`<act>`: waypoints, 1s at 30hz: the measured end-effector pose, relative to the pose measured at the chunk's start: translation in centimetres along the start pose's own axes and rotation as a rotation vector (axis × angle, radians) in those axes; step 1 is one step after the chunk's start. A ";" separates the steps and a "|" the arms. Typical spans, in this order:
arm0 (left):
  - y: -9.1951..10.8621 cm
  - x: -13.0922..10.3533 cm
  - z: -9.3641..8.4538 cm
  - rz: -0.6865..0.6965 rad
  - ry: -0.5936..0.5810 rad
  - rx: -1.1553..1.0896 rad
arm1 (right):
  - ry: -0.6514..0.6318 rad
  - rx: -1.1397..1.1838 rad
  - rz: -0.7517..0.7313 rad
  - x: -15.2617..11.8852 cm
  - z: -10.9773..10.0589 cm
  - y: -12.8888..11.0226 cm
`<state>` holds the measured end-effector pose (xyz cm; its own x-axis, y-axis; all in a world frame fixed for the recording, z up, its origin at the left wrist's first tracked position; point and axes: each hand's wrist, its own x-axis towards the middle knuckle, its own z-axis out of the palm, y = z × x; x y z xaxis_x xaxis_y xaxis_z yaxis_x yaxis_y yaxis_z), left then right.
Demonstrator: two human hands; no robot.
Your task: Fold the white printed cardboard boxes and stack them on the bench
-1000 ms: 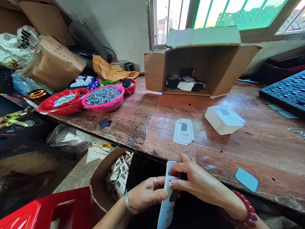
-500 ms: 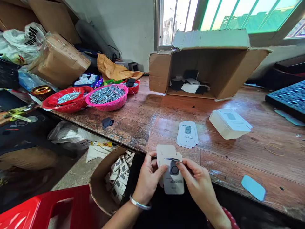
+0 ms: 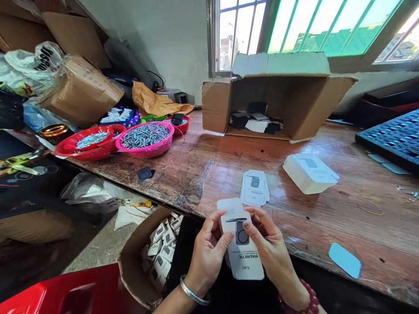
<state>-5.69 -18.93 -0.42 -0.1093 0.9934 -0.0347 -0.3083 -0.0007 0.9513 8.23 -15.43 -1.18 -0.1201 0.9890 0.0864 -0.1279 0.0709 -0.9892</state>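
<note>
Between my two hands are white printed packaging cards [image 3: 246,257] marked "MAGNETIC" and "C-01", with a picture of a dark phone holder. My left hand [image 3: 211,248] grips their left side, thumb on the front face. My right hand [image 3: 270,240] pinches the right side, its thumb beside the printed picture. At least one more card shows behind the front one; how many is hidden. Just beyond my hands a small pile of the same cards [image 3: 255,188] lies on the wooden table [image 3: 183,174]. A taller stack of cards [image 3: 310,172] stands further right.
An open cardboard box [image 3: 216,104] holds black and white pieces. Left are a pink basket [image 3: 147,150] of metal parts and a red basket [image 3: 81,153]. Below the table edge, a carton [image 3: 131,261] holds many packed cards. A pale blue rounded card [image 3: 345,260] lies at right.
The front card has shifted lower against the one behind it and its print is now clearer. My right hand has moved slightly up and inward. The view has shifted a little.
</note>
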 end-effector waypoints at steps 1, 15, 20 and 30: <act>0.1 0.0 0.0 0.003 -0.011 0.014 | 0.010 -0.012 -0.001 0.1 0.0 0.0; 0.1 -0.2 -0.9 -0.066 -0.003 0.244 | -0.009 -0.316 -0.073 -0.4 0.2 -0.1; 0.2 -0.2 -0.8 -0.052 -0.032 0.192 | -0.138 -0.033 0.102 0.3 -0.8 -1.0; -0.2 0.0 -0.7 -0.115 0.009 -0.016 | -0.260 -0.404 -0.253 0.6 -2.2 -1.6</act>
<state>-6.29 -19.01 -0.86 -0.0801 0.9860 -0.1464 -0.3348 0.1117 0.9356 10.50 -14.71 0.21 -0.3809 0.8735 0.3031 0.1980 0.3973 -0.8961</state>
